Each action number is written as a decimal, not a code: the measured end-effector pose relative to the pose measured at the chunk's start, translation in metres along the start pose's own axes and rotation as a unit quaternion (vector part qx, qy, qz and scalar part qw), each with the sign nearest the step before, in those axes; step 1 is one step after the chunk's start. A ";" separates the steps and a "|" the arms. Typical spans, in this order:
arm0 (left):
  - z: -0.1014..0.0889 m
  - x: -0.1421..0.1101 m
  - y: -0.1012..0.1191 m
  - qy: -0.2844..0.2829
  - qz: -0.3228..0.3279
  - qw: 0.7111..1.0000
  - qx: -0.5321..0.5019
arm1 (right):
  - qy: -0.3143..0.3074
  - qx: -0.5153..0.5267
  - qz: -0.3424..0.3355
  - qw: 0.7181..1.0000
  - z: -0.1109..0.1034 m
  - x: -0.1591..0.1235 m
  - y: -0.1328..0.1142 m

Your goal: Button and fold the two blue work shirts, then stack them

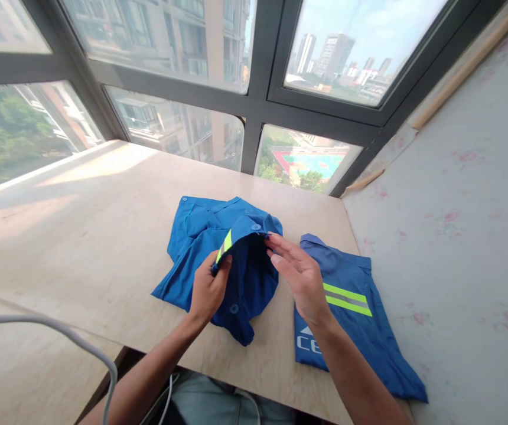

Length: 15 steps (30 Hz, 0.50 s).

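One edge (241, 229) of blue garment (204, 237) arcs up-right fr. L hand (208, 287), fingers pinched on it, to R hand (306, 284), fingers parted, just touching.

Single head view, taken from above the wearer's lap (209, 404) and facing forward and down across the surface (81, 236). The left forearm (152, 369) and right forearm (355, 369) enter from the lower edge, nearest the camera. The left hand (209, 286), right hand (300, 280) and blue garment (201, 230) occupy the middle at close range. Farther off, the window frame (254, 112) crosses the top; the wall (458, 265) flanks the right side, and distant buildings (334, 53) appear beyond the glass.
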<state>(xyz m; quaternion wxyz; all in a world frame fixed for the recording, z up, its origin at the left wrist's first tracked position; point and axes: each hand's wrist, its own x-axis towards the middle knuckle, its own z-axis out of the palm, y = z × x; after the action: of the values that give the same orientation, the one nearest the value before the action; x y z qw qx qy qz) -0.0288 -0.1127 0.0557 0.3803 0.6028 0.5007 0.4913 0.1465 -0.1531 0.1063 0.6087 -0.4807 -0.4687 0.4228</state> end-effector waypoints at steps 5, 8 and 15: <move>-0.033 0.013 -0.004 0.115 -0.054 0.983 -0.133 | 0.001 -0.238 -0.056 0.970 -0.017 0.005 0.050; -0.047 0.017 0.006 0.150 -0.081 0.957 -0.233 | -0.024 -0.397 -0.066 0.915 -0.025 0.011 0.076; -0.086 0.018 0.048 0.199 -0.060 0.923 -0.323 | -0.122 -0.504 -0.144 0.843 -0.029 0.025 0.096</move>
<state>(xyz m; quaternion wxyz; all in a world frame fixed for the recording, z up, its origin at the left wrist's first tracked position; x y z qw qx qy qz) -0.1008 -0.1077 0.1246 0.4754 0.3062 0.4152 0.7126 0.1738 -0.1175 0.0134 0.2744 -0.5926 -0.7518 0.0909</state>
